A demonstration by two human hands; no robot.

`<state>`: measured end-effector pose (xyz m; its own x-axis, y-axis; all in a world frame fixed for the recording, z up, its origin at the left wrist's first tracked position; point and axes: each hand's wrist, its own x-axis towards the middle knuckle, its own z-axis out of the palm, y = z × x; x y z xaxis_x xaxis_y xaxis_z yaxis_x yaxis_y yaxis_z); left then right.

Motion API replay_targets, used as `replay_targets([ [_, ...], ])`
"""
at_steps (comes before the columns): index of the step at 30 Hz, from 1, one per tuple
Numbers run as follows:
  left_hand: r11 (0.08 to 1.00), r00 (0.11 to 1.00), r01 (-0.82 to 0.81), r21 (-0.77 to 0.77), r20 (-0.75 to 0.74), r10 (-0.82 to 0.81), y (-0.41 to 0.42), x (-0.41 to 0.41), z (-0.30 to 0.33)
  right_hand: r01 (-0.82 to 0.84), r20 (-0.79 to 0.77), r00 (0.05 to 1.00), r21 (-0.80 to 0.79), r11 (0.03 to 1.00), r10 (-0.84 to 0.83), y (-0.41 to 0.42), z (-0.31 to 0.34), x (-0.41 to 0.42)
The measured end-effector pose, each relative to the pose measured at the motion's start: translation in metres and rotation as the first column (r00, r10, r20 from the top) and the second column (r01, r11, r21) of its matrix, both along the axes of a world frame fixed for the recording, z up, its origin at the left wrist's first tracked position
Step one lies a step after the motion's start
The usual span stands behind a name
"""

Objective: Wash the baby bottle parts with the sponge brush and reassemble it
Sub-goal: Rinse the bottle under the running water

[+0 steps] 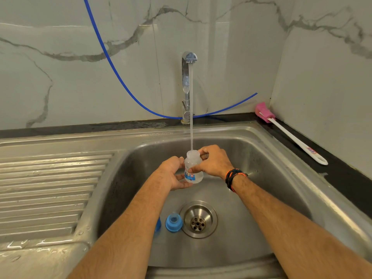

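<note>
- Over the middle of the sink basin [261,178], under the running tap [188,81]: one clear baby bottle [192,168], upright, mouth open, the water stream [191,117] falling straight into it.
- Hands, two. My left hand [173,174] cups the bottle from 9 o'clock, fingers curled under its base. My right hand [213,161] grips it from 3 o'clock, thumb across the front, fingers wrapped round the neck and back.
- Wristbands: dark and orange cords [233,178] on my right wrist; I cannot count the strands.
- Blue bottle parts on the basin floor, two seen. One blue collar with the teat [173,222] sits just beside the drain [198,219], at its 9 o'clock. A second blue piece [158,224] lies further toward 9 o'clock, mostly hidden behind my left forearm; what it is I cannot tell.
- Sponge brush [289,133], one: pink sponge head, long white handle, lying on the dark counter [342,178] at 2 o'clock of the basin, well apart from my hands. The handle label is too small to read.
- Blue hose [112,65], one, sagging across the marble wall behind the tap; its upper end is cut off by the top edge.
- Ribbed draining board [46,188] at 9 o'clock, wet, cut off at the left edge.
- Bottle print: a blue picture near the base, partly covered by my fingers.
</note>
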<state>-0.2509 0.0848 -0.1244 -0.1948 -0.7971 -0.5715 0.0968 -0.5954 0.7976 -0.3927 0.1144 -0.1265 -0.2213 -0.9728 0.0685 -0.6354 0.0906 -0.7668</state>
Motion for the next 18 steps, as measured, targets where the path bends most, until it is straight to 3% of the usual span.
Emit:
replay_targets([
  [7, 0.999, 0.999, 0.008, 0.035, -0.034, -0.006, 0.000, 0.002, 0.003, 0.042, -0.016, 0.999, -0.100, 0.994, -0.043, 0.003, 0.007, -0.002],
  [11, 0.998, 1.000, -0.011, 0.063, -0.013, 0.012, -0.003, 0.003, 0.005, 0.188, 0.133, 0.978, -0.224, 0.956, -0.161, 0.009, 0.021, -0.012],
  [15, 0.999, 1.000, -0.012, 0.052, -0.010, 0.013, -0.001, 0.004, 0.005, 0.211, 0.056, 0.977, -0.148, 0.966, -0.204, 0.016, 0.015, -0.024],
  [18, 0.998, 1.000, 0.001, 0.064, -0.003, 0.000, -0.001, 0.003, 0.006, 0.285, 0.172, 0.953, -0.226, 0.932, -0.250, 0.016, 0.021, -0.030],
])
